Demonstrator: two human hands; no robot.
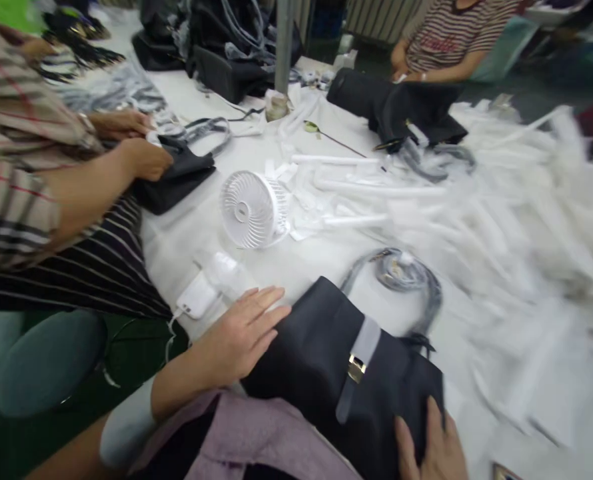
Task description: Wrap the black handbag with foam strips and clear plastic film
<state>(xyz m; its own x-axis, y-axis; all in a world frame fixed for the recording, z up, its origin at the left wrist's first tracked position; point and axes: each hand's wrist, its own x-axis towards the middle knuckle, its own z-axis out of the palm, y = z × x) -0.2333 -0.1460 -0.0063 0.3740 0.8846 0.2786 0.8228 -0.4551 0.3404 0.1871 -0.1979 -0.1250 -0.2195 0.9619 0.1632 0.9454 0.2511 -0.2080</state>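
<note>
A black handbag [311, 360] lies at the table's near edge, against my body. A strap with a gold clasp [356, 368] crosses its front, partly under a pale grey wrapping. My left hand [241, 333] rests at the bag's upper left edge, fingers stretched out. At the lower right corner, my right hand [434, 443] touches the bag with thumb and fingers apart; its lower part is cut off by the frame. Behind the bag curls its wrapped handle [429, 293], with a coiled bundle [401, 270] in clear plastic beside it.
A white fan [251, 210] and a white power bank [196, 297] stand left of centre. White wrapping [541, 220] heaps up on the right. Co-workers handle black bags at left [171, 177] and far right [396, 107]. A metal post [283, 47] rises at the back.
</note>
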